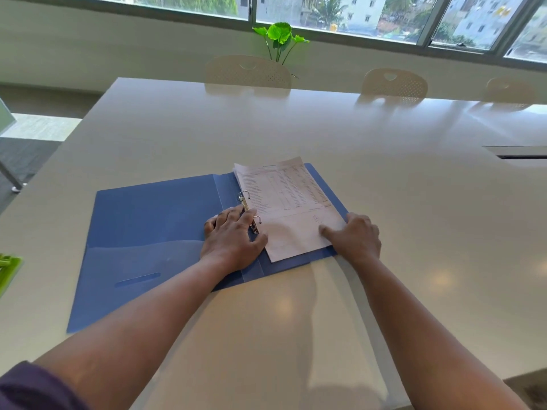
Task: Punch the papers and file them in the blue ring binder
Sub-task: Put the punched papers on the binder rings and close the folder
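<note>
Blue ring binder (148, 232) lying open near the table's (384, 173) near edge, papers (290, 208) sitting on its rings (247, 199); left hand (232, 241) pressing there with fingers together, right hand (355, 238) flattening the sheets, fingers together

The surface (384, 179) is a smooth, pale, glossy top that mirrors the window light and the chair backs at its far edge. The open blue ring binder (148, 220) looks like matt plastic, with a translucent, slightly frosted plastic pocket (142, 261) across its near left cover. Its rings (244, 196) are shiny polished metal. The papers (290, 208) filed on the right are thin, matt printed sheets, a little curled at the far corners. The far chairs (248, 71) have cream perforated plastic backs. A sleeve (32, 389) at the near left is dark, soft cloth.
</note>
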`<state>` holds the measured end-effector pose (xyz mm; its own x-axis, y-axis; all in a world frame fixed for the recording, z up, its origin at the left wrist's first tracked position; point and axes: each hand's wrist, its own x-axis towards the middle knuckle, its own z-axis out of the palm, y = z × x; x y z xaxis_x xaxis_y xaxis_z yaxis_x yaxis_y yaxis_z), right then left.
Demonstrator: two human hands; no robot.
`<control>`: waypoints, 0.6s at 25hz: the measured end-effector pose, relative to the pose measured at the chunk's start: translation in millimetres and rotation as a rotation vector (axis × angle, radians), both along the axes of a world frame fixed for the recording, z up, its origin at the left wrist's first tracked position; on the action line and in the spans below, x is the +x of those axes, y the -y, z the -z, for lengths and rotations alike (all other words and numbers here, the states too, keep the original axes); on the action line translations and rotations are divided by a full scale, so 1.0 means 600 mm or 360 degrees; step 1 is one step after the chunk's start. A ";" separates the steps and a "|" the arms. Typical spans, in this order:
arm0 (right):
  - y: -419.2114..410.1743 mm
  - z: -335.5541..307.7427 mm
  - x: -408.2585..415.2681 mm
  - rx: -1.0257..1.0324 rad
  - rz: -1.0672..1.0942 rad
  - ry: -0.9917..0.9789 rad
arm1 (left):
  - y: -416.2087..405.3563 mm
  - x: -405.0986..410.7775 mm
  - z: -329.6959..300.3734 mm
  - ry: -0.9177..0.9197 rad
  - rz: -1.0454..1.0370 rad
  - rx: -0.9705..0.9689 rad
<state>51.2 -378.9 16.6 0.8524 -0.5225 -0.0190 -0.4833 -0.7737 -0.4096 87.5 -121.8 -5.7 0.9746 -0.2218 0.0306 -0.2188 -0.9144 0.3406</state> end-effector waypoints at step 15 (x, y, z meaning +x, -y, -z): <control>0.026 -0.020 -0.008 0.0905 0.0278 0.0433 | 0.000 -0.002 0.000 0.0031 0.0001 0.0032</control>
